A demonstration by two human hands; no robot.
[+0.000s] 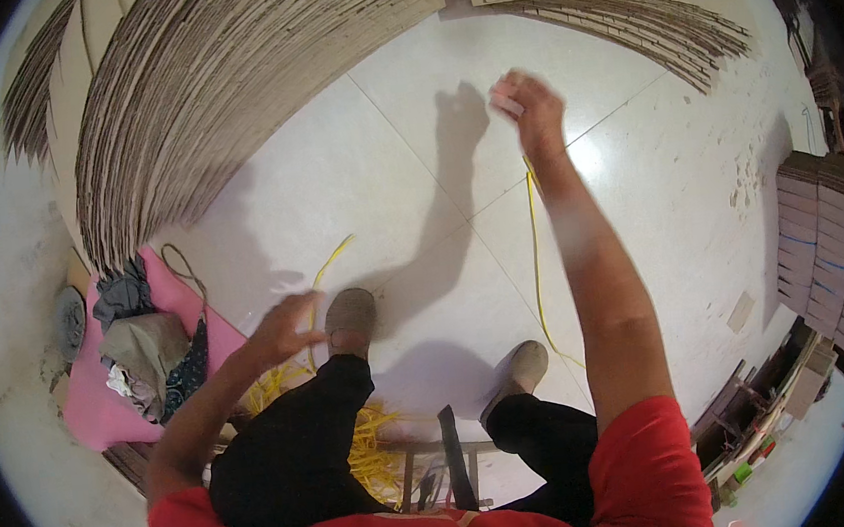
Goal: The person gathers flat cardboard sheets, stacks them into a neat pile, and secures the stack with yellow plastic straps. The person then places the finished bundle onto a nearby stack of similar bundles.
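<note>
Low on the left, my left hand (284,327) has its thumb and fingers apart. A yellow plastic strap (333,258) passes by its fingertips; whether they touch is unclear. My right hand (535,107) is stretched out ahead over the tiled floor, fingers curled and blurred by motion. Another length of yellow strap (535,253) runs from beside the right wrist down towards my right foot. It is hidden whether that hand grips its end. Ahead on the left stands a large stack of cardboard sheets (241,83), fanned at the edges.
A second cardboard stack (618,13) is ahead right. Cloths (147,344) lie on a pink surface (85,413) at left. A heap of yellow strips (370,449) is by my seat. Bundled cardboard (815,244) and a wooden rack (765,399) stand at right.
</note>
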